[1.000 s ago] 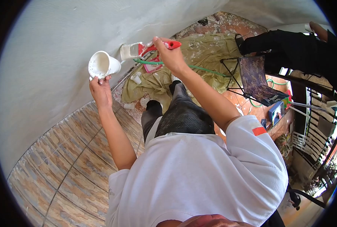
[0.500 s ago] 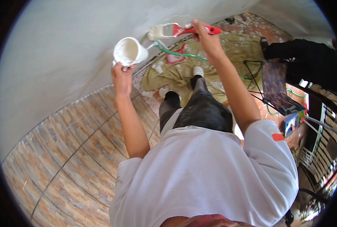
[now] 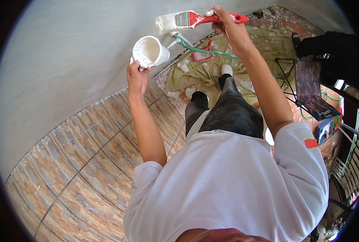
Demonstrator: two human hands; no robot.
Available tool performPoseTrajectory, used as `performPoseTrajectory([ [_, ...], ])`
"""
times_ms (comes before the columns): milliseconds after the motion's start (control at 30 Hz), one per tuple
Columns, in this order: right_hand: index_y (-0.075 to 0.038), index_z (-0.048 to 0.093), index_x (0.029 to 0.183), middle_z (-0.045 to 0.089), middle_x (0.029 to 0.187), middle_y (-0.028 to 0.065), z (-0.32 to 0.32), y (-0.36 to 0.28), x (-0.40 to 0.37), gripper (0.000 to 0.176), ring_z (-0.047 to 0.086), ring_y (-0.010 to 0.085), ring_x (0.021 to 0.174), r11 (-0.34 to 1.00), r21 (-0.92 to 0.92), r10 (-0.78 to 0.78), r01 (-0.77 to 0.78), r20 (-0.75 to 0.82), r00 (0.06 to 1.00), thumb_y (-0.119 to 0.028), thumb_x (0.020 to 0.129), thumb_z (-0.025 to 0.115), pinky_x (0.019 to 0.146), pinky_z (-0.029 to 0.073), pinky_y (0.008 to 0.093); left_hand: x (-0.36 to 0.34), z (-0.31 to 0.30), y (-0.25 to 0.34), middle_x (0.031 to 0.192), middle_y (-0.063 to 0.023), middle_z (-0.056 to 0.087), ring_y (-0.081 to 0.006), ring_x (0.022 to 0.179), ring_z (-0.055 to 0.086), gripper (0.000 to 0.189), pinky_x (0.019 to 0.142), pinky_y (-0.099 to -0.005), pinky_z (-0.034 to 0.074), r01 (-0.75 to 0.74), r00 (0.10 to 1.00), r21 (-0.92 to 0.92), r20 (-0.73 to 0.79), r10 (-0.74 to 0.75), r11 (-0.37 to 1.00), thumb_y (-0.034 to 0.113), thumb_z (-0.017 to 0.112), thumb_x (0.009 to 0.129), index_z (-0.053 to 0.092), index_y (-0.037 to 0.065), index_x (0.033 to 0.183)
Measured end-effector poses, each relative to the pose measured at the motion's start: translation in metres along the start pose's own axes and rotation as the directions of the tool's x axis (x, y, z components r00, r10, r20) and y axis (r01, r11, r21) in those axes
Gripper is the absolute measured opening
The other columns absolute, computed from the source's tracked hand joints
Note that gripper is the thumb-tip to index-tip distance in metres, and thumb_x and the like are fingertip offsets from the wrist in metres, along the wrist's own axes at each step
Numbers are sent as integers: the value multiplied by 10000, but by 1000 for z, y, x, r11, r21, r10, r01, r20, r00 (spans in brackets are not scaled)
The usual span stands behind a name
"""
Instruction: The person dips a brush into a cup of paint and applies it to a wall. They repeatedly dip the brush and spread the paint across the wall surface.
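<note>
My left hand [image 3: 138,76] grips a white plastic cup [image 3: 162,53] near its base, its mouth tilted toward the camera. White paint coats the inside and has smeared over the lower rim by my fingers. In my right hand [image 3: 235,34] is a paintbrush [image 3: 195,19] with a red handle, held level, my fingers closed around the handle. Its wide bristles, loaded with white paint, point left and overlap the grey-white wall [image 3: 86,48] in this view, a little above and right of the cup.
A paint-spattered yellowish drop cloth [image 3: 268,44] covers the floor ahead, with a green hose [image 3: 211,52] and a pink dustpan-like tray [image 3: 203,55] by the wall. A folding chair [image 3: 308,76] stands right, near a person in dark clothes [image 3: 332,56]. Stone-patterned tiles [image 3: 78,161] spread at left.
The view has shifted, so most things sit further right. The paintbrush is a little higher in view above the cup; both hands keep their holds.
</note>
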State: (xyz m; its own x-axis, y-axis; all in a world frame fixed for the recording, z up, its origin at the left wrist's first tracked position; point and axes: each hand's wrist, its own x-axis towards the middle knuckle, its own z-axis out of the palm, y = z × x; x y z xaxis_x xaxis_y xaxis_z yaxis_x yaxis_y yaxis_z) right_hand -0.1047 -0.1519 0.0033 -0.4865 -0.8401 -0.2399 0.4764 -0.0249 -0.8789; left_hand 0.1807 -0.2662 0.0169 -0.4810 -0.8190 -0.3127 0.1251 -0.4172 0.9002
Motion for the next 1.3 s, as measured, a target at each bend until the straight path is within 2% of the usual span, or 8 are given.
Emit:
performPoseTrajectory([
  [200, -57, 599, 803, 521, 720, -29, 9, 20, -23, 294, 400, 49, 610, 963, -214, 147, -161, -84, 986, -340, 872, 561, 564, 330, 217, 4, 6, -2, 634, 27, 398, -120, 633, 439, 181, 652, -302, 424, -54, 998, -91, -13, 53, 994, 165, 447, 867, 525, 11, 919],
  [433, -62, 594, 790, 473, 659, -40, 31, 7, -34, 281, 392, 54, 594, 985, -54, 161, -165, -74, 984, -329, 872, 564, 566, 336, 232, 6, 14, -18, 672, 12, 412, -118, 647, 417, 163, 668, -316, 425, -146, 982, -72, -128, 136, 987, 107, 392, 880, 515, 4, 906],
  [667, -57, 609, 766, 495, 658, -40, 17, -12, -30, 272, 388, 71, 566, 977, 209, 104, -48, -263, 959, -305, 868, 564, 540, 305, 238, 6, 16, -17, 674, 9, 410, -121, 651, 414, 150, 672, -325, 423, -172, 977, -163, -151, 148, 971, 99, 383, 882, 510, 20, 885],
  [867, -42, 632, 822, 493, 593, -27, 9, 9, -27, 294, 404, 50, 554, 978, -183, -134, 103, -166, 977, -319, 879, 554, 506, 328, 228, 0, 21, -14, 659, 4, 410, -150, 666, 449, 158, 695, -340, 427, -81, 996, -125, -50, 76, 989, 129, 376, 886, 492, 24, 866],
  [933, -34, 637, 868, 525, 593, -4, 17, -3, -35, 289, 436, 50, 560, 890, -382, -260, 250, 25, 965, -311, 879, 555, 508, 363, 233, 0, 21, -14, 652, 0, 413, -165, 672, 467, 166, 716, -349, 433, -64, 998, -178, 12, 67, 982, 147, 380, 890, 487, 23, 867],
  [1067, -8, 635, 886, 555, 623, 29, 29, -5, -49, 266, 455, 74, 573, 877, -401, -243, 264, 105, 964, -267, 871, 573, 551, 402, 245, 4, 24, -16, 649, 0, 412, -170, 668, 470, 168, 722, -350, 431, -86, 996, -146, -31, 83, 986, 151, 381, 893, 486, 22, 873],
  [1233, -9, 639, 863, 541, 613, 19, 22, 6, -49, 263, 442, 69, 578, 906, -393, -166, 158, 15, 986, -264, 870, 573, 543, 393, 245, 6, 20, -2, 648, 3, 405, -157, 652, 460, 164, 679, -349, 422, -89, 995, -101, 30, 93, 991, 168, 408, 884, 491, 27, 893],
  [1300, -19, 647, 856, 526, 610, -5, 13, 5, -44, 289, 425, 65, 588, 934, -347, 48, -82, -104, 993, -298, 866, 570, 538, 375, 245, 3, 20, 5, 647, 4, 403, -151, 646, 455, 167, 675, -349, 423, -74, 997, -90, 25, 76, 993, 176, 420, 879, 493, 27, 896],
])
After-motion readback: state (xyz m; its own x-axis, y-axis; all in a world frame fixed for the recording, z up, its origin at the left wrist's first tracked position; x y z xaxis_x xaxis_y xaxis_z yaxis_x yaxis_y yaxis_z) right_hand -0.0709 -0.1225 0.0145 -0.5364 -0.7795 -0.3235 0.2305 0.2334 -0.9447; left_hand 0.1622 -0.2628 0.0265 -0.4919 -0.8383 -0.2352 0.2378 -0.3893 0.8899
